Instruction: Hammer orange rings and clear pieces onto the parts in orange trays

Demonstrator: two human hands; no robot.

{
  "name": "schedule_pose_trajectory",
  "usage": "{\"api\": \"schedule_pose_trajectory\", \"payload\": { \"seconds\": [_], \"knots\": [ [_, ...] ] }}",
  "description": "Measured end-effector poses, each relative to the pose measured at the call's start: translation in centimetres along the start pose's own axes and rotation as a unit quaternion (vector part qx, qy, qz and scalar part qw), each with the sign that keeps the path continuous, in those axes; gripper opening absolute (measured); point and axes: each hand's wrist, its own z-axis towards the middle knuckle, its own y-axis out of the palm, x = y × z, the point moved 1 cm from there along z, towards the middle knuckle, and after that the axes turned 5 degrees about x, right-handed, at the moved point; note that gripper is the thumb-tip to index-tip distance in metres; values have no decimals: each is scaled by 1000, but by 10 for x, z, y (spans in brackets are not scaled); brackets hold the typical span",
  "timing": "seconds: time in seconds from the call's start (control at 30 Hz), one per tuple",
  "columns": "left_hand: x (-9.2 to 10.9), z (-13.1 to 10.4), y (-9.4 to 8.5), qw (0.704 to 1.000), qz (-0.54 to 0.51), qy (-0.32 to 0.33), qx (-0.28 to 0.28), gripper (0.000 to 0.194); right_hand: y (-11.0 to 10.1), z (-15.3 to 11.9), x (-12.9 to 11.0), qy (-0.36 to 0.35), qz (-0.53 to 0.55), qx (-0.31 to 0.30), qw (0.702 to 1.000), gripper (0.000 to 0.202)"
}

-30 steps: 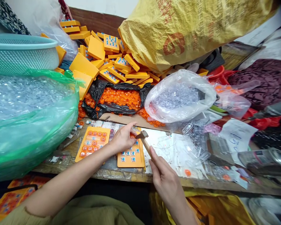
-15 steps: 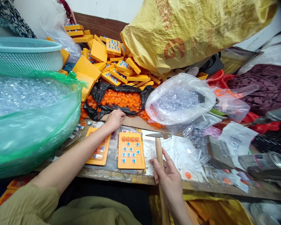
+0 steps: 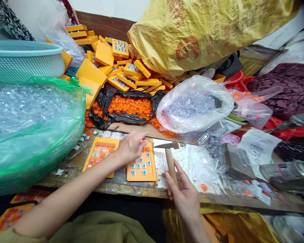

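Observation:
My right hand [image 3: 183, 192] is wrapped round the wooden handle of a small hammer [image 3: 170, 158]. Its narrow metal head lies level, just right of a flat orange board [image 3: 142, 177]. That board carries several clear square pieces with blue centres, and part of its top edge is covered by my left hand [image 3: 131, 146]. The fingers of my left hand are pinched together over the board, with a small orange cap [image 3: 143, 142] at their tips, partly hidden. Left of it lies a second orange board [image 3: 87, 165], fitted with orange caps and partly behind my forearm.
A black bag of orange caps [image 3: 129, 106] stands behind the boards. Beside it is a white bag of clear pieces [image 3: 190, 104]. A green bag [image 3: 40, 145] of clear pieces bulges at left. Orange boxes [image 3: 103, 54] are heaped behind, beside a yellow sack [image 3: 218, 33].
My left hand has come back from the edge of the black bag to above the top of the right-hand board. The right hand and hammer have hardly moved.

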Motion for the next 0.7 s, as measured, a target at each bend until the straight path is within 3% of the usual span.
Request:
{"api": "schedule_pose_trajectory", "payload": {
  "seconds": [0.13, 0.33, 0.7],
  "knots": [
    [20, -22, 9, 997, -6, 70, 7, 42, -8, -5, -4, -115, -86, 1, 990, 53],
    [17, -28, 23, 995, 23, 96, 23, 54, -12, -12, -5, -274, -199, -63, 939, 43],
    [17, -32, 28, 998, -51, 22, 36, 58, -17, -13, -16, -329, -212, -41, 919, 45]
  ]
}}
